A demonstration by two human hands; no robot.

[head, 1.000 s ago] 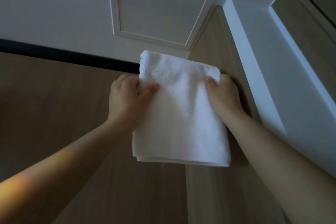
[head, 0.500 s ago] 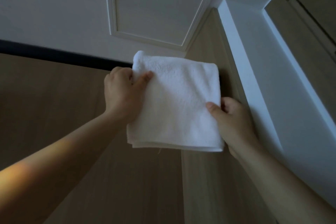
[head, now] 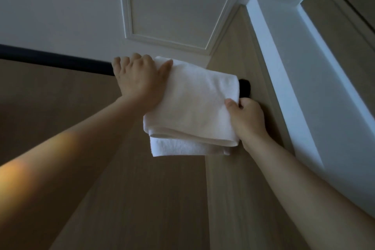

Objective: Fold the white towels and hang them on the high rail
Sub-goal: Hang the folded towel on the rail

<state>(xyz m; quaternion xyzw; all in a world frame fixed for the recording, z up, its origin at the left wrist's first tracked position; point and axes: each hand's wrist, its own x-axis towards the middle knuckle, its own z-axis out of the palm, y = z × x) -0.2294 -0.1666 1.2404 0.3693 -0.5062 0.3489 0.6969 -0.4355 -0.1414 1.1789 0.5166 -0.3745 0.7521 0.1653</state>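
A folded white towel (head: 192,105) hangs over the dark rail (head: 54,61) at its right end, just beside the round black mount (head: 245,87) on the wood-grain wall (head: 142,199). The left hand (head: 140,81), at ten o'clock of the towel, has its fingers curled over the rail with the thumb pressed on the towel's top edge. The right hand (head: 247,119), at three o'clock, has its fingers clamped on the towel's right edge.

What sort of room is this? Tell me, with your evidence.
Probably a home or hotel room, perhaps a bathroom or closet corner: a dark high rail fixed to wood-look walls, a white towel draped over it, and a paneled white ceiling.
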